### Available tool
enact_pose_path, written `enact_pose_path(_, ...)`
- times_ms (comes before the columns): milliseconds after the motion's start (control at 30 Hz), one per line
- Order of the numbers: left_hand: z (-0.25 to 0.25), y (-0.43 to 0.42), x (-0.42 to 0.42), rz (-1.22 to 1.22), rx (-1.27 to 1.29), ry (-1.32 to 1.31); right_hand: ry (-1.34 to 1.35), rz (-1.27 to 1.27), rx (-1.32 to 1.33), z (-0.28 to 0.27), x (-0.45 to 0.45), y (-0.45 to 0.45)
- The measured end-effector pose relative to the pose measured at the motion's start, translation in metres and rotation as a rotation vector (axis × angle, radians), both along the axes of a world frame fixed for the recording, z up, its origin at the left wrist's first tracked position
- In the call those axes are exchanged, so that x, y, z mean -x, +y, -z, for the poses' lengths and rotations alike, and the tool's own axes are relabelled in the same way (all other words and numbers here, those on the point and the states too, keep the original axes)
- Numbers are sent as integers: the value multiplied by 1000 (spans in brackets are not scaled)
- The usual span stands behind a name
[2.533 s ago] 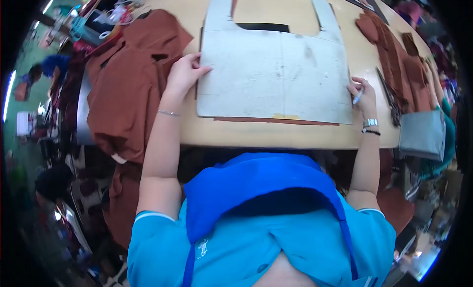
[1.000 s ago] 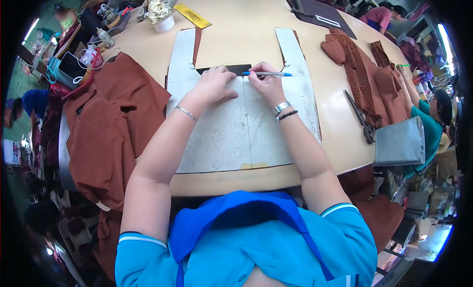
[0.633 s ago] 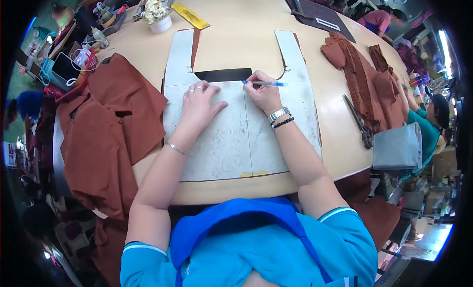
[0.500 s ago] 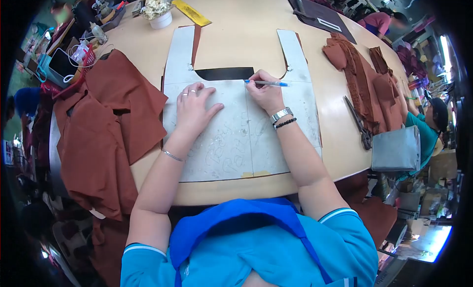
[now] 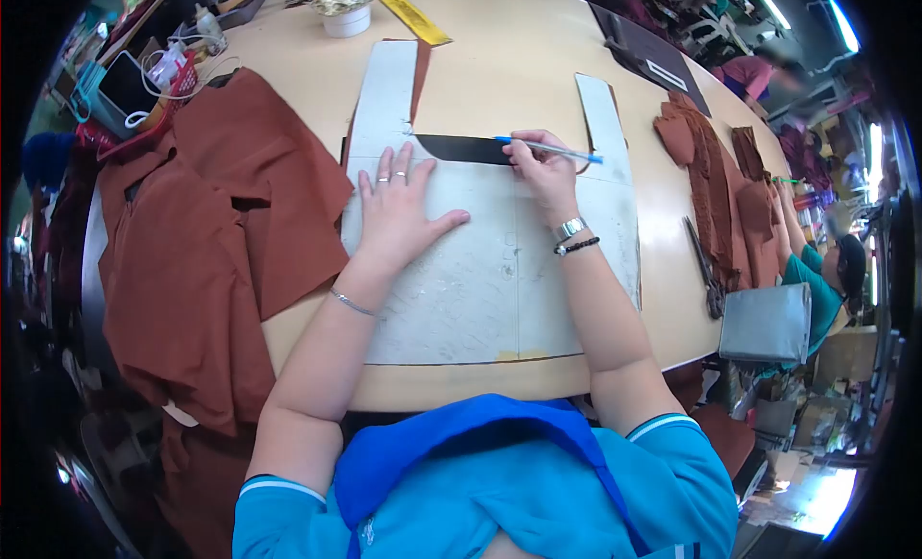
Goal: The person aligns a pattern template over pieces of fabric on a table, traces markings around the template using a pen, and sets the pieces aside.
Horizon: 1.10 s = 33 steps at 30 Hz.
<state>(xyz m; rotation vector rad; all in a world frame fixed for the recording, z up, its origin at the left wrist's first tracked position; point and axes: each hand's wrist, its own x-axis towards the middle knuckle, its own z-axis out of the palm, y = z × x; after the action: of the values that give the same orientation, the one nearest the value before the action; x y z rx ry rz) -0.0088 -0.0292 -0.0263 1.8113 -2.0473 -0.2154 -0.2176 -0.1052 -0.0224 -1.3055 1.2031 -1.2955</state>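
A pale grey pattern board (image 5: 451, 280) with two upright strips lies flat in front of me, brown fabric (image 5: 421, 84) showing at its edge. My left hand (image 5: 399, 208) rests on the board's left part, palm down and fingers spread. Held in my right hand (image 5: 545, 175) is a blue-and-clear ballpoint pen (image 5: 569, 154). Its blue tip end points left, over the black strip (image 5: 461, 149) that shows in the curved cutout. I cannot tell whether the tip touches it.
Brown fabric pieces (image 5: 221, 223) are heaped at the left, with more brown pieces (image 5: 711, 194) at the right. Scissors (image 5: 708, 271) lie near the right edge. Farther back are a white pot (image 5: 348, 21), a yellow strip (image 5: 413, 16) and a red basket (image 5: 173, 96). A co-worker (image 5: 816, 280) sits at the right.
My right hand has lifted the pen from the board's drawn line up to the black strip. The left hand's fingers have spread wider. My view has shifted a little.
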Motion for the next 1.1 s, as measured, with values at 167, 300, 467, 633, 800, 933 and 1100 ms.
enact_pose_path(167,2,0,-1,9,-14,-11,229,-148,147,3,-65,-21)
enact_pose_path(300,-3,-1,-1,9,-66,-19,256,-156,197,12,-92,-36)
enact_pose_path(467,1,-1,-1,8,-52,-9,330,-167,205,11,-94,-33)
enact_pose_path(633,-3,-1,0,9,-65,-23,333,-195,197,18,-92,-40)
enact_pose_path(800,-3,-1,0,5,-66,-24,313,-195,197,18,-93,-39)
enact_pose_path(933,-3,-1,1,-4,-72,-23,293,-188,224,25,-96,-40)
enact_pose_path(1100,-2,0,0,14,-70,-30,54,-142,131,17,-86,-40)
